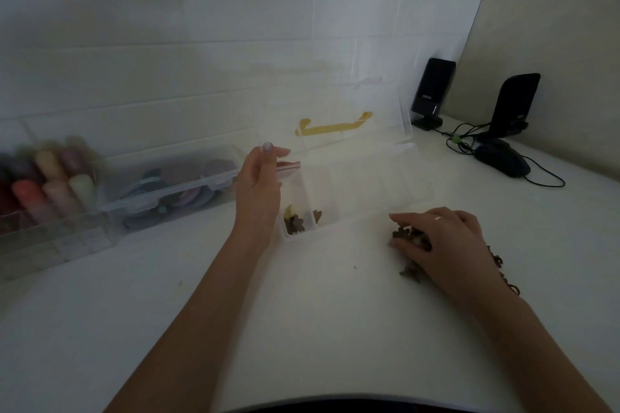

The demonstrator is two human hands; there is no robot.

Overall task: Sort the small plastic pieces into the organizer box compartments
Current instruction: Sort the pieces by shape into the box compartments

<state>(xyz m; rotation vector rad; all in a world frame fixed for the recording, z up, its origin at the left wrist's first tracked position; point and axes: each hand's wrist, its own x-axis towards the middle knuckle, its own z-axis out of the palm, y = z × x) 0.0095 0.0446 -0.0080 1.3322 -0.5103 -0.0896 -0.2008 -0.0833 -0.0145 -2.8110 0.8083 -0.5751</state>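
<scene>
The clear organizer box (396, 201) lies open on the white table, its lid (369, 111) with a yellow handle standing up behind. Brown flower-shaped pieces (294, 224) lie in its leftmost compartment, and a few more (317, 214) in the one beside it. My left hand (258, 184) pinches a small clear zip bag (292, 166) with a red strip, held over the leftmost compartment. To the right of the box, my right hand (446, 241) lies palm down on a pile of loose brown pieces (410, 270), fingers curled around some of them.
A clear lidded container (161, 191) of coloured discs and a box of coloured rolls (50, 184) stand at the left by the wall. Two black speakers (432, 90) (516, 104), a mouse (503, 163) and cables sit at the back right.
</scene>
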